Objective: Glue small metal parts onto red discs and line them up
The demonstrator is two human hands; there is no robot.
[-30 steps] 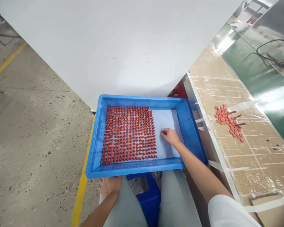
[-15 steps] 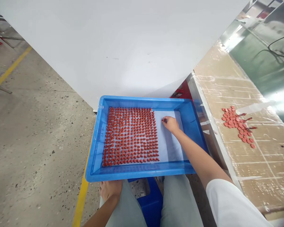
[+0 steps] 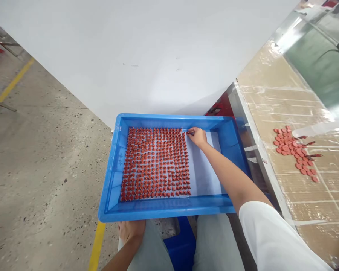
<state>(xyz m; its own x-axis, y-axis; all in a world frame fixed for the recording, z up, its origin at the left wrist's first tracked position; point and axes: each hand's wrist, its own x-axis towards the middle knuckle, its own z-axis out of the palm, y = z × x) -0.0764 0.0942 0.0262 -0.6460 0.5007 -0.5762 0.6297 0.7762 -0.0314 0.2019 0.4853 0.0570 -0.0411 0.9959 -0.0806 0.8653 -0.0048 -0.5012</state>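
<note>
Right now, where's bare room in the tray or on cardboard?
Bare: white sheet between the red pieces and right forearm; cardboard between the white panel and red discs. Crowded: blue tray's left side, up to the right hand.

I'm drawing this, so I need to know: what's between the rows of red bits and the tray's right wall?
In the head view, a pale sheet; the right hand and forearm cover part.

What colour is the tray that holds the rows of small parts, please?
The tray is blue; it shows best in the head view.
</note>
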